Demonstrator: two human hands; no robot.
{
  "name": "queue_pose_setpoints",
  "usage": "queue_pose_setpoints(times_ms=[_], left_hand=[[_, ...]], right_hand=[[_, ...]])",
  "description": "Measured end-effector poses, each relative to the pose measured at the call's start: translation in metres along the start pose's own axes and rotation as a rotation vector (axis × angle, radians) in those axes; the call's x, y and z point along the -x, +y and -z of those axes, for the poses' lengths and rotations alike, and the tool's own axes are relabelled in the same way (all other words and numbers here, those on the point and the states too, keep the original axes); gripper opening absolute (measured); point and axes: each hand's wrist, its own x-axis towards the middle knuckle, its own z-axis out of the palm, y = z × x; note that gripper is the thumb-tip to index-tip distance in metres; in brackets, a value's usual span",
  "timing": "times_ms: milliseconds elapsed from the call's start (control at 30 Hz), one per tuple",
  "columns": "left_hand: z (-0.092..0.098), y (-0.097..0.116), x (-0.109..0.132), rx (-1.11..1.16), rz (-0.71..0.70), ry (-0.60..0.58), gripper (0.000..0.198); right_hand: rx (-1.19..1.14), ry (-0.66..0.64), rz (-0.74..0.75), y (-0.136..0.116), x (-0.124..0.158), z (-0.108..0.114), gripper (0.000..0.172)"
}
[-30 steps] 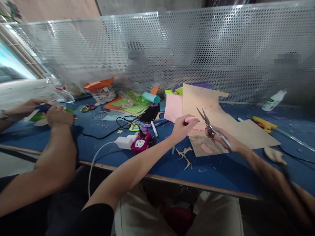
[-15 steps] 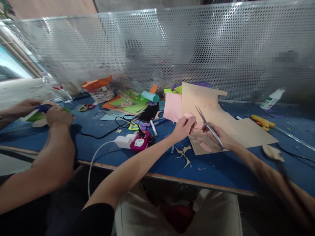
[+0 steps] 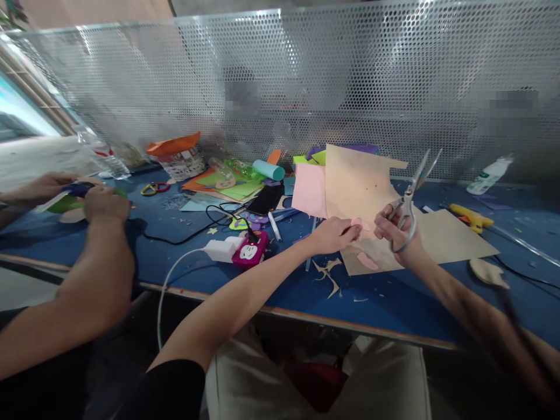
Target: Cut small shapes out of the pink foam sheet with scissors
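My left hand (image 3: 336,234) is closed on a small piece of pink foam sheet (image 3: 356,223), pinched between thumb and fingers. My right hand (image 3: 399,233) grips a pair of metal scissors (image 3: 411,195); the blades are parted and point up, away from me. Both hands are over a large beige sheet (image 3: 359,175) that lies on the blue table. Another pink scrap (image 3: 366,261) rests on the beige sheet below my hands. A larger pink sheet (image 3: 309,189) lies to the left, partly under the beige one.
A magenta power adapter (image 3: 251,249) with a white charger stands left of my forearm. Farther right are a yellow glue gun (image 3: 471,218) and a white bottle (image 3: 490,174). At left, a co-worker's hands (image 3: 105,204) hold something green and purple. A perforated metal screen (image 3: 280,87) stands behind.
My right hand has swung the scissors from pointing up-left to upright, farther right of the left hand. The left hand has moved slightly right and down with the pink piece.
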Motion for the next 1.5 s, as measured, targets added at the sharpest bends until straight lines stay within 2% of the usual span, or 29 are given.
queue_pose_setpoints(times_ms=[133, 267, 700, 867, 1067, 1267, 1500], left_hand=[[0.001, -0.003, 0.0, -0.049, -0.06, -0.009, 0.044], [0.0, -0.006, 0.001, -0.032, -0.065, -0.052, 0.046], [-0.005, -0.011, 0.0, -0.068, -0.073, -0.043, 0.045], [-0.006, -0.009, 0.001, -0.153, -0.054, -0.021, 0.052], [-0.001, 0.001, -0.001, -0.226, 0.026, 0.029, 0.05], [-0.001, 0.001, -0.001, -0.225, 0.017, 0.097, 0.041], [0.0, 0.002, 0.0, -0.12, 0.065, 0.116, 0.034]], right_hand=[[0.036, -0.069, -0.022, -0.003, 0.003, -0.003, 0.039], [0.101, -0.126, -0.034, -0.003, 0.007, -0.003, 0.038], [0.137, -0.112, -0.07, -0.007, 0.011, -0.007, 0.035], [0.143, -0.05, -0.069, -0.002, 0.009, -0.004, 0.035], [0.07, 0.086, -0.065, 0.002, 0.002, 0.005, 0.032], [-0.052, 0.105, -0.105, 0.0, -0.002, 0.006, 0.031], [-0.017, 0.071, -0.181, 0.009, -0.002, 0.007, 0.035]])
